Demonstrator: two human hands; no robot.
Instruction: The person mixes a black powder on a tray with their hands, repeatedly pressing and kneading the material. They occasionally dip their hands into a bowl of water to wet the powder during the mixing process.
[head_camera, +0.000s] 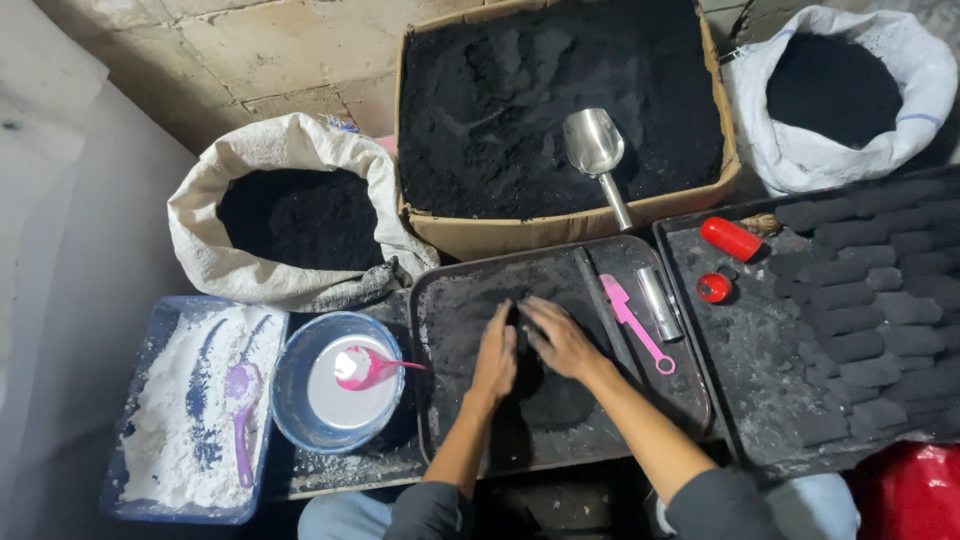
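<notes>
Both hands were pressed together around a clump of black powder (530, 345), the left hand (496, 358) cupped against one side and the right hand (560, 338) curled over the other, fingers close and blackened. The clump sat in the middle of a dark tray (440, 300) dusted with the same powder, with a pink scraper (632, 320) and a short metal tube (658, 303) lying along the tray's right side. Beyond the tray stood a cardboard box (480, 232) of black powder holding a metal scoop (596, 155), and to the left a blue bowl (290, 385) with a pink spoon (375, 368).
</notes>
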